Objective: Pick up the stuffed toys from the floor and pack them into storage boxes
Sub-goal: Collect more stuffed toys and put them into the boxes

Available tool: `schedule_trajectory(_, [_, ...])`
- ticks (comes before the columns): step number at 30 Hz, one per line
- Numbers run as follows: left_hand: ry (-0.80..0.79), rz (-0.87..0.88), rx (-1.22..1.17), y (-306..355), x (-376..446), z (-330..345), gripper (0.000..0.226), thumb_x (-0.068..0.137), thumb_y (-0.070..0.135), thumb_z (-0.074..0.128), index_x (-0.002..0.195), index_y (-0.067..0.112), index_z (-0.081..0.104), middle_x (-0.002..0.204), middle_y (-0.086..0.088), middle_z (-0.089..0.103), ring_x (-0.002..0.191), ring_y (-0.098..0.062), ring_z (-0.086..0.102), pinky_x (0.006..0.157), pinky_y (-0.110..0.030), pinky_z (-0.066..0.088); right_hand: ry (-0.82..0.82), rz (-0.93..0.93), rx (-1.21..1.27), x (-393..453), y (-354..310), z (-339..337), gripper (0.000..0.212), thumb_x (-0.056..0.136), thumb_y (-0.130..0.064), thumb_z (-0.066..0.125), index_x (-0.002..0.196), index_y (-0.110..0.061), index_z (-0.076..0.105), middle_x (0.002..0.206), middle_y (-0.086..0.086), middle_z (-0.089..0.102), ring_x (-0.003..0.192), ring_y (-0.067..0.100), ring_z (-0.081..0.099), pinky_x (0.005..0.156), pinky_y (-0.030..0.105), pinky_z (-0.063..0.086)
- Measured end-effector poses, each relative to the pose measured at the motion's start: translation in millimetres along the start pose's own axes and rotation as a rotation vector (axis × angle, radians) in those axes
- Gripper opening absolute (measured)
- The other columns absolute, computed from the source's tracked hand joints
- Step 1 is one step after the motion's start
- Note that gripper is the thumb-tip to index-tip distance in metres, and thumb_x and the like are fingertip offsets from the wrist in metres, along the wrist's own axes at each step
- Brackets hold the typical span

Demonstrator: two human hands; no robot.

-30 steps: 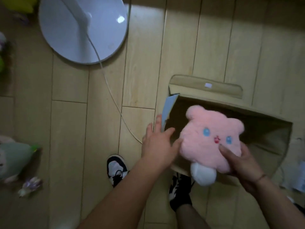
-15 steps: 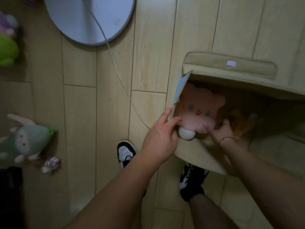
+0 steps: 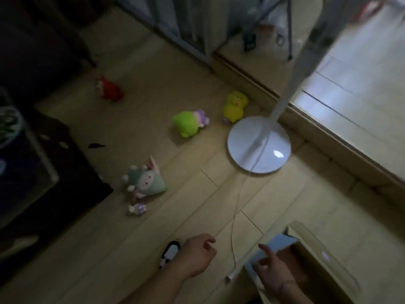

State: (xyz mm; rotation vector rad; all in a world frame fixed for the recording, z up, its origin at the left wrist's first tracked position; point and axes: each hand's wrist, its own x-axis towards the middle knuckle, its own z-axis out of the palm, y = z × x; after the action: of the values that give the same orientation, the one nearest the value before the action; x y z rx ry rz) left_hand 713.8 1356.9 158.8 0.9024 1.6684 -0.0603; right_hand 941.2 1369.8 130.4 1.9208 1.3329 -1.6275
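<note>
The beige storage box (image 3: 315, 244) stands at the bottom right, its inside dark; the pink toy is not visible. My right hand (image 3: 270, 269) hovers at the box's near-left corner, empty with fingers apart. My left hand (image 3: 197, 255) hangs over the floor left of the box, empty and loosely curled. Stuffed toys lie on the wooden floor: a grey-green rabbit-like one (image 3: 145, 181), a tiny purple one (image 3: 137, 208), a bright green one (image 3: 189, 123), a yellow one (image 3: 234, 106) and a red one (image 3: 108, 88).
A white fan base (image 3: 259, 144) with its pole stands right of the toys, and its cord (image 3: 235, 213) runs down between my hands. Dark furniture (image 3: 32, 163) fills the left. A raised sill (image 3: 328, 137) runs along the right. My shoe (image 3: 169, 253) is under my left hand.
The pink toy went down into the box and both hands let go and drew back. My head turned up and left, bringing the toys on the floor into view.
</note>
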Motion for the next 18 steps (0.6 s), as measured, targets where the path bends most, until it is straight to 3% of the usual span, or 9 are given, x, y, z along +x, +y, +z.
schedule_trajectory(2, [0.070, -0.006, -0.056, -20.5, -2.9, -45.9, 0.029, 0.091, 0.035, 0.053, 0.119, 0.031, 0.059, 0.114, 0.010, 0.063, 0.093, -0.003, 0.056, 0.068, -0.003, 0.042, -0.023, -0.091, -0.092, 5.3, -64.9, 13.2, 0.051, 0.092, -0.039, 0.056, 0.139, -0.027, 0.038, 0.103, -0.005, 0.060, 0.091, 0.013, 0.058, 0.078, 0.019, 0.044])
schedule_trajectory(4, [0.161, -0.019, -0.173, -52.1, 6.1, -87.2, 0.028, 0.093, 0.033, 0.053, 0.120, 0.028, 0.058, 0.112, 0.010, 0.063, 0.090, -0.003, 0.055, 0.060, 0.000, 0.038, -0.009, -0.155, -0.124, 20.2, -123.8, 36.3, 0.045, 0.092, -0.039, 0.057, 0.133, -0.027, 0.046, 0.101, -0.005, 0.062, 0.090, 0.013, 0.058, 0.075, 0.020, 0.044])
schedule_trajectory(9, [0.396, -0.069, -0.493, -143.5, 55.9, -188.6, 0.015, 0.088, 0.021, 0.056, 0.098, 0.028, 0.065, 0.096, 0.003, 0.069, 0.091, -0.014, 0.064, 0.076, -0.022, 0.047, -0.053, -0.180, -0.067, 97.8, -251.6, 126.6, 0.044, 0.090, -0.038, 0.059, 0.132, -0.026, 0.050, 0.113, 0.004, 0.066, 0.095, 0.020, 0.065, 0.083, 0.032, 0.053])
schedule_trajectory(12, [0.518, -0.110, -0.584, -200.5, 105.1, -239.8, 0.015, 0.089, 0.017, 0.061, 0.099, 0.026, 0.066, 0.091, 0.003, 0.069, 0.086, -0.015, 0.065, 0.069, -0.022, 0.047, -0.043, -0.206, -0.183, 163.4, -306.8, 187.1, 0.052, 0.090, -0.041, 0.058, 0.137, -0.027, 0.042, 0.123, 0.003, 0.062, 0.104, 0.021, 0.062, 0.091, 0.035, 0.052])
schedule_trajectory(14, [0.512, -0.100, -0.568, -235.6, 136.8, -269.2, 0.012, 0.091, 0.023, 0.059, 0.098, 0.032, 0.063, 0.095, 0.010, 0.067, 0.088, -0.007, 0.063, 0.067, -0.018, 0.045, -0.015, -0.238, -0.323, 212.0, -335.2, 227.0, 0.063, 0.087, -0.042, 0.061, 0.142, -0.028, 0.034, 0.133, 0.002, 0.055, 0.116, 0.022, 0.056, 0.098, 0.035, 0.049])
schedule_trajectory(16, [0.473, -0.066, -0.539, -264.9, 164.1, -294.1, 0.020, 0.092, 0.022, 0.058, 0.090, 0.043, 0.057, 0.091, 0.021, 0.062, 0.084, 0.006, 0.059, 0.059, -0.004, 0.041, 0.005, -0.267, -0.467, 259.9, -357.8, 264.0, 0.073, 0.084, -0.040, 0.064, 0.146, -0.027, 0.027, 0.144, 0.005, 0.044, 0.126, 0.025, 0.048, 0.104, 0.039, 0.045])
schedule_trajectory(18, [0.448, -0.052, -0.517, -291.9, 190.6, -313.3, 0.022, 0.092, 0.021, 0.056, 0.088, 0.042, 0.057, 0.090, 0.021, 0.061, 0.081, 0.010, 0.056, 0.056, 0.001, 0.041, 0.043, -0.290, -0.623, 307.0, -373.8, 295.1, 0.086, 0.081, -0.039, 0.069, 0.149, -0.027, 0.018, 0.151, 0.008, 0.029, 0.130, 0.029, 0.039, 0.105, 0.043, 0.045])
